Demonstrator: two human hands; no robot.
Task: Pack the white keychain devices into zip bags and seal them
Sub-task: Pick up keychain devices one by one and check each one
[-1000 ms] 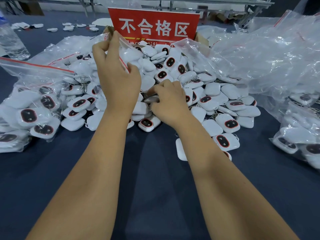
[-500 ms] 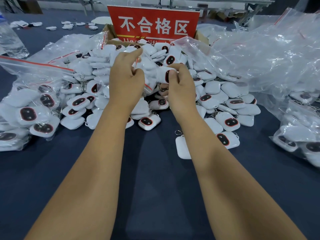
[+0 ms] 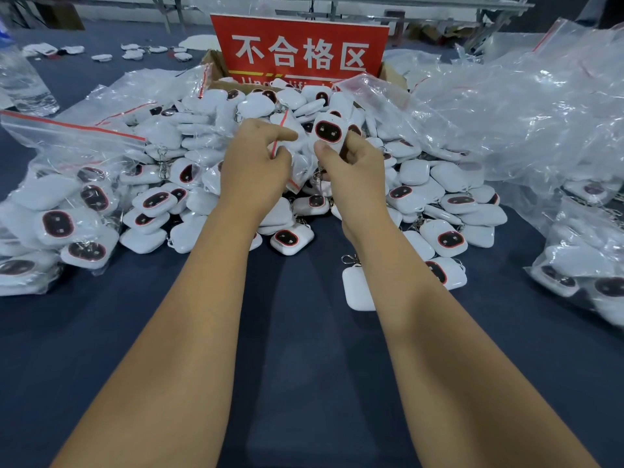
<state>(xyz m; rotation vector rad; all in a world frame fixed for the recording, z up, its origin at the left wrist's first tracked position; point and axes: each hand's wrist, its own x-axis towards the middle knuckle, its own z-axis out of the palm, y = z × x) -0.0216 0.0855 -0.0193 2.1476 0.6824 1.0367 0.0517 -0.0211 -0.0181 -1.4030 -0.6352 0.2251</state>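
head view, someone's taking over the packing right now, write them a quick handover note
Left hand: pinches the small zip bag at its red-striped mouth.
Right hand: fingers grip one white keychain device, dark face toward the camera, beside the bag mouth, not yet inside.
Loose devices are heaped on the table; filled bags lie far left.
Left: slide this device in, seal, repeat.
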